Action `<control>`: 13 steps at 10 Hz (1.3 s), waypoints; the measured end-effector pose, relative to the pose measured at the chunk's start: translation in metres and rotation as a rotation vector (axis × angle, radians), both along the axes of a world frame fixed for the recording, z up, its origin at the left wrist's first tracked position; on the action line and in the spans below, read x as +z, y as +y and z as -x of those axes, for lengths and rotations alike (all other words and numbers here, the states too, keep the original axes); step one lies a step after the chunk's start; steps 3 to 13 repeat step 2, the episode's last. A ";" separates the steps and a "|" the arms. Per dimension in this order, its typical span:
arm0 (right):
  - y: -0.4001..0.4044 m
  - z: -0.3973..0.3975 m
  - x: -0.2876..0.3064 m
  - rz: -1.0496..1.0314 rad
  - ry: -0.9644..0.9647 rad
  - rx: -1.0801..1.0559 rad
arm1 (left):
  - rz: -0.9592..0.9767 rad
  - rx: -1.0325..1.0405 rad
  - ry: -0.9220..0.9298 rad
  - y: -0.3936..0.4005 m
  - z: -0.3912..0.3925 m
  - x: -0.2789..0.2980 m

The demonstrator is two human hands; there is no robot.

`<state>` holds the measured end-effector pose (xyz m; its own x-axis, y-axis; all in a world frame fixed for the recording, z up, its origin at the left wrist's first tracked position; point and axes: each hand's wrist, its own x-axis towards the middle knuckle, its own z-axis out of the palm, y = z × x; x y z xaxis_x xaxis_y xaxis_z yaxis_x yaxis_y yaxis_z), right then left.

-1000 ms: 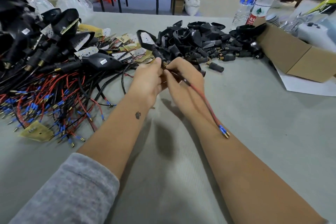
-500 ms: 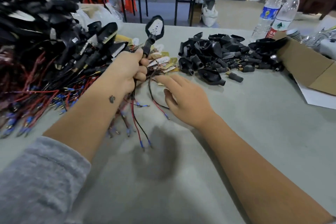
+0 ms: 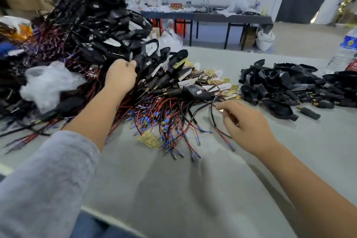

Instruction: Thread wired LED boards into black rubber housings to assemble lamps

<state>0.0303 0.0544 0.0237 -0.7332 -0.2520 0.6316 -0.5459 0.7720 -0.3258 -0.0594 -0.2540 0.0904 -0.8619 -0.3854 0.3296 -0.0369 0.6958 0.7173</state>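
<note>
No lettering legible on lamp stickers or bottle label (image 3: 350, 41). Left hand (image 3: 120, 75), arm outstretched, fingers curled on an assembled lamp (image 3: 147, 55) atop the pile. Right hand (image 3: 245, 123) hovers loosely open above wired LED boards (image 3: 222, 88); black rubber housings (image 3: 289, 87) lie beyond it to the right on the table (image 3: 173, 189).

Assembled lamp (image 3: 146, 58) upright at wired pile's edge; empty black housings (image 3: 289, 87) heaped right.
</note>
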 end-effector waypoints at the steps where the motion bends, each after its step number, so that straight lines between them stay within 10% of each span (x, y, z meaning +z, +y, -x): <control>1: 0.006 0.002 0.001 0.008 -0.081 -0.009 | 0.092 0.014 -0.064 -0.004 0.010 -0.007; 2: 0.011 0.001 -0.001 -0.005 -0.160 -0.030 | 0.335 0.032 -0.155 -0.003 0.013 -0.020; 13: 0.011 0.001 -0.001 -0.005 -0.160 -0.030 | 0.335 0.032 -0.155 -0.003 0.013 -0.020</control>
